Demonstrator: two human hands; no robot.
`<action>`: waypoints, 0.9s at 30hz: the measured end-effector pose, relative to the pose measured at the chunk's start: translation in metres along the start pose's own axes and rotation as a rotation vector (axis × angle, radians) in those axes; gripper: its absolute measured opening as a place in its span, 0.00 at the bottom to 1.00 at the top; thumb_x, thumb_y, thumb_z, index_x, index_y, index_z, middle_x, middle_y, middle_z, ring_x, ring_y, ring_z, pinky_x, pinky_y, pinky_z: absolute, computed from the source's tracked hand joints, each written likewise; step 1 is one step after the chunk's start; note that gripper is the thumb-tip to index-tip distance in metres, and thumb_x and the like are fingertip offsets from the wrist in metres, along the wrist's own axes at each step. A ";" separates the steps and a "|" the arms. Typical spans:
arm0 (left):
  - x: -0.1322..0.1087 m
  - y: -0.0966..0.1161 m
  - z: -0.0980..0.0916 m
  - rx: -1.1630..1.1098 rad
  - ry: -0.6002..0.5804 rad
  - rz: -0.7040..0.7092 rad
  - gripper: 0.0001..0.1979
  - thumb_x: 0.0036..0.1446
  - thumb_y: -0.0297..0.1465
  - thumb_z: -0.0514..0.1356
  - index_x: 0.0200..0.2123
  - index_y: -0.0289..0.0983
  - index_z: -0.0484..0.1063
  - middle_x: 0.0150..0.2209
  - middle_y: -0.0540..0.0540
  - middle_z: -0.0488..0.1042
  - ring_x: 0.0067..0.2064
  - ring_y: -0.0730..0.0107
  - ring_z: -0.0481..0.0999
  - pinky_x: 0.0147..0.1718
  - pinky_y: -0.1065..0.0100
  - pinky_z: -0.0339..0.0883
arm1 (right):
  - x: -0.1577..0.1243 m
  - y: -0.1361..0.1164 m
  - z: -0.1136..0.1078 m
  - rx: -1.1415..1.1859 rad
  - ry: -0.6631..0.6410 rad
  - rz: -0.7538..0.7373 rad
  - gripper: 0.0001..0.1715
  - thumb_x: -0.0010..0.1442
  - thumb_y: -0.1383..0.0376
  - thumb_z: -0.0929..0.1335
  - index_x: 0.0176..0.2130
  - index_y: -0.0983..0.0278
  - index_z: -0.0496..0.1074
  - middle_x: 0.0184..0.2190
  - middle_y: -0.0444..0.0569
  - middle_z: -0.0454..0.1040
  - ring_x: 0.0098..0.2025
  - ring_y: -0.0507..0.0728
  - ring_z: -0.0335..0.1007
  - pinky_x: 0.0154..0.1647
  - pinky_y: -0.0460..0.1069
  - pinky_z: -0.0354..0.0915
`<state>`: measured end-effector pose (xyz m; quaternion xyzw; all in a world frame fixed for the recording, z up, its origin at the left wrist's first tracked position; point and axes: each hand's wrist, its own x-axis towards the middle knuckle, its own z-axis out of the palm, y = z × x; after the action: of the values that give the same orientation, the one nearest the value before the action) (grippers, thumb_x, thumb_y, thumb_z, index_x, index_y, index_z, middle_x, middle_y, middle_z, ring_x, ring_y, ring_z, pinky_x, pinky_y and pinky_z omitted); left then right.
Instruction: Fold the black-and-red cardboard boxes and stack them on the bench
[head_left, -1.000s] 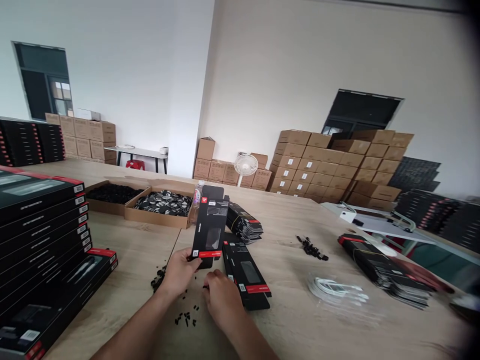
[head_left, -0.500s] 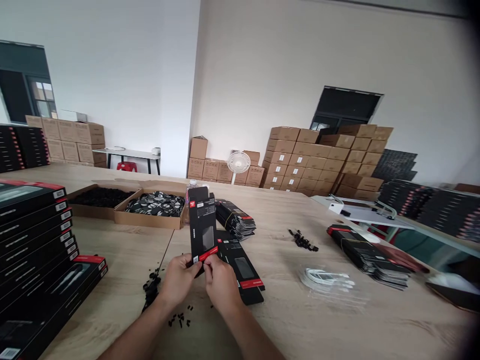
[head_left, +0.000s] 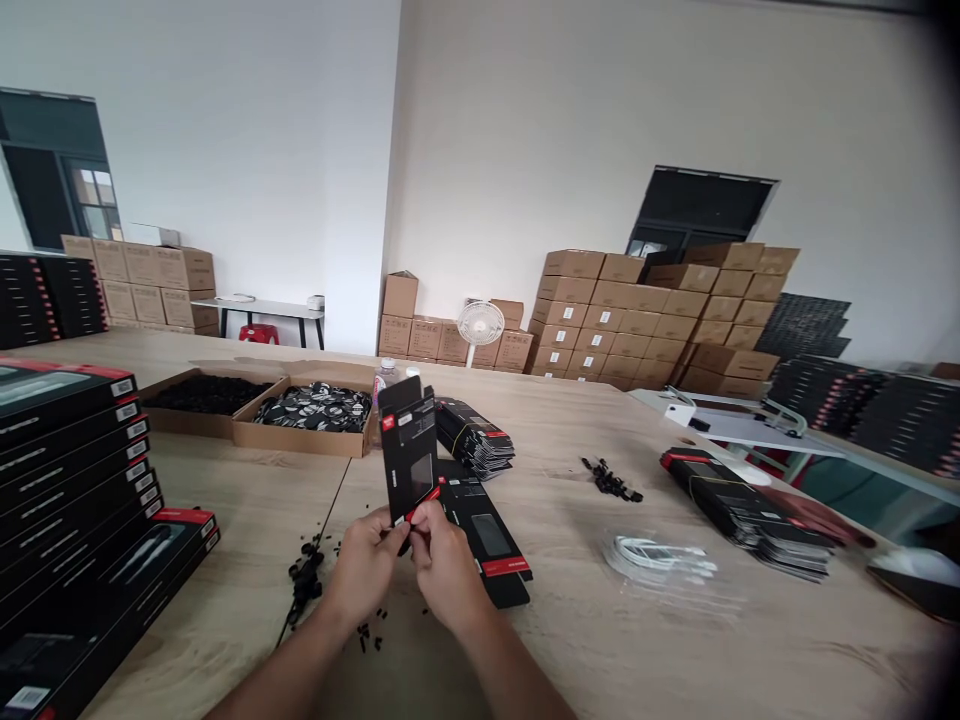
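I hold a small black retail box [head_left: 409, 448] with a red strip upright over the wooden table [head_left: 600, 640]. My left hand [head_left: 365, 568] grips its lower end from the left. My right hand [head_left: 447, 560] pinches the red bottom flap from the right. Flat black boxes [head_left: 484, 530] lie just behind my hands, and another pile [head_left: 474, 438] lies further back. Small black parts [head_left: 304, 575] are scattered by my left wrist.
A tall stack of black boxes [head_left: 67, 470] stands at the left. Two cardboard trays [head_left: 255, 408] and a bottle [head_left: 384, 378] sit behind. White cables in plastic [head_left: 658, 556], more black parts [head_left: 609, 480] and a box pile [head_left: 750, 515] lie right. Cartons [head_left: 652, 320] line the wall.
My right hand rose from the table and closed on the box's bottom flap. The box tilted slightly and came nearer; the view shifted a little.
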<state>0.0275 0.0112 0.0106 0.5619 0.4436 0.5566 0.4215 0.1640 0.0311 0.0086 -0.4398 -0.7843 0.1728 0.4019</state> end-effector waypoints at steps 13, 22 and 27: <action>-0.007 0.029 -0.015 -0.789 -0.148 -0.523 0.23 0.50 0.37 0.61 0.48 0.31 0.77 0.39 0.39 0.82 0.39 0.53 0.81 0.42 0.58 0.73 | 0.005 -0.009 -0.017 0.676 -0.286 0.275 0.18 0.58 0.51 0.68 0.31 0.64 0.73 0.26 0.44 0.74 0.29 0.55 0.70 0.34 0.49 0.65; -0.014 0.034 -0.016 -0.719 -0.286 -0.754 0.25 0.57 0.47 0.58 0.43 0.29 0.77 0.34 0.36 0.82 0.30 0.59 0.81 0.32 0.63 0.73 | 0.008 -0.017 -0.040 0.353 0.093 0.161 0.21 0.56 0.60 0.70 0.49 0.60 0.70 0.31 0.43 0.72 0.27 0.51 0.64 0.28 0.46 0.61; -0.019 0.020 -0.011 -0.708 -0.397 -0.683 0.23 0.50 0.46 0.65 0.39 0.32 0.77 0.37 0.38 0.81 0.34 0.60 0.80 0.33 0.62 0.74 | 0.012 -0.015 -0.046 0.648 0.017 0.201 0.16 0.57 0.56 0.70 0.43 0.61 0.72 0.35 0.44 0.70 0.29 0.50 0.63 0.29 0.45 0.62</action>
<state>0.0172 -0.0122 0.0252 0.3034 0.2980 0.3865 0.8184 0.1881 0.0286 0.0518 -0.3655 -0.6380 0.4483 0.5083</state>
